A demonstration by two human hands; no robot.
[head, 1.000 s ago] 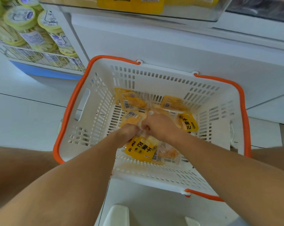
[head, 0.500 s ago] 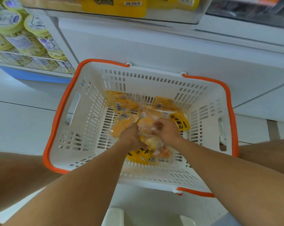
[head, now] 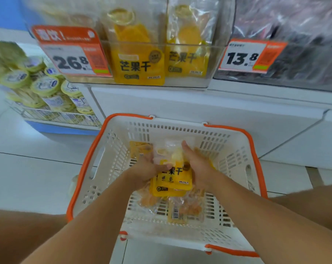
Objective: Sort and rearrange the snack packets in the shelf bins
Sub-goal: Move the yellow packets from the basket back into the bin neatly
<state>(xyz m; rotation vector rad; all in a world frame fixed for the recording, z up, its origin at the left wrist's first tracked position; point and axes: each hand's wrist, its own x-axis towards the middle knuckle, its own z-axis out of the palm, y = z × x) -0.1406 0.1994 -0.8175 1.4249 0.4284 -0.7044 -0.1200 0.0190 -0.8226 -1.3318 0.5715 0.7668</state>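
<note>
Tubs [head: 45, 86] with yellow-green lids at far left, stacked in a wire rack [head: 52, 116] on a blue base, blurred. Right of them, a clear shelf bin [head: 209, 54] above the white cabinet front, carrying an orange-and-white price tag [head: 71, 52] reading 26.8 on its left face. Two yellow mango packets [head: 139, 61] stand upright in that bin, side by side, clear tops showing fruit slices.

Below, on the pale floor, a white slotted basket [head: 228, 149] with orange rim handles. Inside it the left hand [head: 148, 170] grips the left edge of a held stack of packets [head: 172, 178], thumb curled across the front over the printed characters. The stack is raised above the basket floor, upright, yellow bottom toward the wearer, clear top toward the shelf; at least two packets in it, one behind the other. The right hand [head: 197, 166] presses against the stack's right side, fingers fairly straight and pointing toward the shelf; whether they wrap behind the packets cannot be told.

More loose packets [head: 182, 208] lie flat on the basket floor under and near the hands, one showing a barcode; another yellow one [head: 140, 149] lies toward the far wall.

Far right, a second price tag [head: 251, 56] reading 13.8 on a neighbouring bin [head: 294, 35] of dark, shiny wrapped goods, too blurred to identify
</note>
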